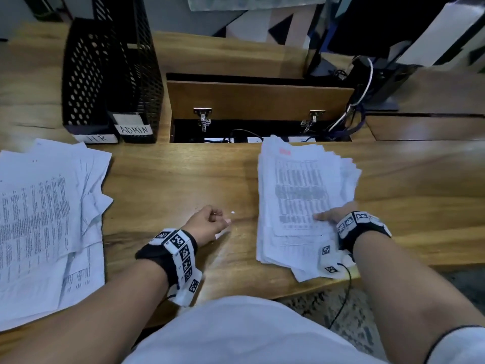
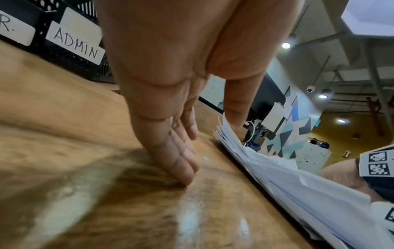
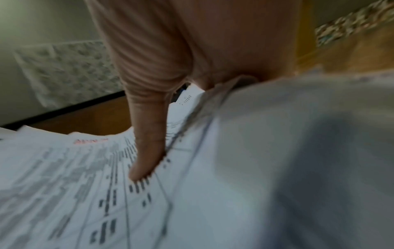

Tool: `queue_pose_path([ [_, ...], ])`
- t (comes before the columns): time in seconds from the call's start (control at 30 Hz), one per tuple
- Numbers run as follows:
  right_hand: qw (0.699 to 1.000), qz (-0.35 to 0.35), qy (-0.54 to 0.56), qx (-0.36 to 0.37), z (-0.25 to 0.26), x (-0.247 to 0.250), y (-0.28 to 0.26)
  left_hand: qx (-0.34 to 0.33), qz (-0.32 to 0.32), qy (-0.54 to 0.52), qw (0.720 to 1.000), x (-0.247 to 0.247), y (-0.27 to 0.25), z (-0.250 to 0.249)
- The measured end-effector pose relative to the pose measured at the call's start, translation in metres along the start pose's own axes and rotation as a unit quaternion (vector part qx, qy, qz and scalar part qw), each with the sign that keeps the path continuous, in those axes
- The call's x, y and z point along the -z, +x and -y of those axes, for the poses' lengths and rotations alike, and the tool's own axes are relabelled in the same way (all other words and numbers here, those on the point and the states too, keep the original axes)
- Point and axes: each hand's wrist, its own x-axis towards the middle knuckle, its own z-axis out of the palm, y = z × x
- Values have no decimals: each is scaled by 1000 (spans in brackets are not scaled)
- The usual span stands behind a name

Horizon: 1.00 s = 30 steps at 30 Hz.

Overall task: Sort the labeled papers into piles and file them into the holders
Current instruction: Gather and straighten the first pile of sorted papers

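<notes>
Two black mesh holders stand at the back left, one labelled HR (image 1: 86, 82) and one labelled ADMIN (image 1: 137, 74); the ADMIN label (image 2: 74, 45) also shows in the left wrist view. A loose pile of printed sheets (image 1: 44, 219) lies at the left. A second pile (image 1: 299, 195), with red writing on its top sheet, lies at the right. My right hand (image 1: 333, 215) grips this pile's near right edge, thumb (image 3: 147, 160) on top and fingers hidden under the sheets. My left hand (image 1: 210, 224) holds nothing, its fingertips (image 2: 183, 175) touching the bare desk beside the right pile (image 2: 287, 178).
An open cable hatch (image 1: 259, 101) with a raised wooden lid, plugs and wires sits behind the right pile. A monitor stand with cables (image 1: 367, 74) is at the back right. A tiny white scrap (image 1: 232, 212) lies by my left hand. The desk's front edge (image 1: 262, 290) is close to my body.
</notes>
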Motion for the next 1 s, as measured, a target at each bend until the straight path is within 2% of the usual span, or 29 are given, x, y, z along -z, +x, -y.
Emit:
queue_pose_path([
  [0.17, 982, 137, -5, 126, 22, -62, -45, -15, -22, -14, 1000, -2, 8, -7],
  [0.23, 968, 145, -49, 197, 24, -93, -61, -2, -75, -34, 997, 1, 8, -7],
  [0.3, 956, 167, -26, 241, 27, -110, -70, 24, -123, -54, 991, 7, 8, -1],
  [0.4, 942, 230, 122, 213, 34, -111, -70, 54, -151, -79, 984, 21, 7, 11],
  [0.47, 938, 244, 155, 189, 37, -110, -70, 75, -148, -100, 981, 34, 5, 23],
  [0.6, 958, 163, 178, 155, 39, -121, -65, 75, -163, -128, 975, 66, -2, 45],
  [0.7, 975, 104, 68, 183, 41, -126, -71, 68, -178, -98, 977, 86, -7, 55],
  [0.77, 979, 53, 47, 191, 41, -129, -76, 69, -193, -68, 976, 93, -10, 59],
  [0.8, 979, 10, 47, 199, 42, -130, -79, 70, -198, -50, 977, 96, -11, 62],
  [0.87, 958, -85, 8, 274, 45, -133, -86, 65, -192, -11, 979, 97, -14, 63],
  [0.93, 934, -79, -7, 347, 50, -137, -98, 62, -184, 6, 981, 98, -13, 67],
  [1.0, 940, 10, 10, 342, 56, -146, -110, 58, -177, 16, 982, 98, -12, 70],
])
